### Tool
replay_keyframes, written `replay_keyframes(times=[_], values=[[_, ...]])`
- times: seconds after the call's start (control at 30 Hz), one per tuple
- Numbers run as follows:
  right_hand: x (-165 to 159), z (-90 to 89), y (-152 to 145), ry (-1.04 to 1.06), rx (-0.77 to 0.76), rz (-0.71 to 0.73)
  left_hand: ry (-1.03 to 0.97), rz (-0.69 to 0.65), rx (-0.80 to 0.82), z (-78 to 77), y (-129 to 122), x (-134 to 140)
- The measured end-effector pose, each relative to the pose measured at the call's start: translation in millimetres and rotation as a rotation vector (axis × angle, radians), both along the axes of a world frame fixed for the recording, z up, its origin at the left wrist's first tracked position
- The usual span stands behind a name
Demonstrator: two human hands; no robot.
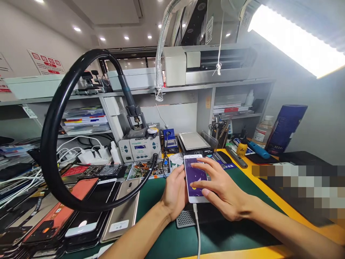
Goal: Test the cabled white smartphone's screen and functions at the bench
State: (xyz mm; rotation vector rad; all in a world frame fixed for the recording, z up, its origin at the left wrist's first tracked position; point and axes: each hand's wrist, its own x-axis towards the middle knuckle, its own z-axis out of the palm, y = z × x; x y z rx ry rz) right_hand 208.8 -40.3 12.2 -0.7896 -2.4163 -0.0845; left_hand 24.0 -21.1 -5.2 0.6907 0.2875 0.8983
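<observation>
A white smartphone (192, 180) with a lit purple screen stands tilted up toward me. My left hand (174, 190) is closed around its left side and back; some of those fingers are hidden behind it. Over the screen, my right hand (222, 187) has its fingers spread, with fingertips at or just above the glass; I cannot tell which of them touch. A white charging cable (197, 226) runs from the phone's bottom edge toward me. Beneath it, a grey perforated pad (185, 218) lies on the green mat (172, 239).
Several phones and phone parts (121, 212) lie at the left. A black hose (47, 136) loops from the hot-air station (140, 147). Behind the phone are a tray of small parts (148, 168) and a flat device (191, 141). Bottles (242, 147) and tools stand at the right.
</observation>
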Motion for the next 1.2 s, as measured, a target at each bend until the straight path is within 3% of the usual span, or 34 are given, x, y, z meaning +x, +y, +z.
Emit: replay_keyframes(times=[0.8, 1.2], values=[[10, -2.3, 12, 0.127, 0.073, -0.138, -0.005, -0.010, -0.022, 2.2, -2, 0], [3, -1.2, 2, 0.091, 0.046, -0.047, 0.001, -0.004, -0.039, 3.3, -2, 0]])
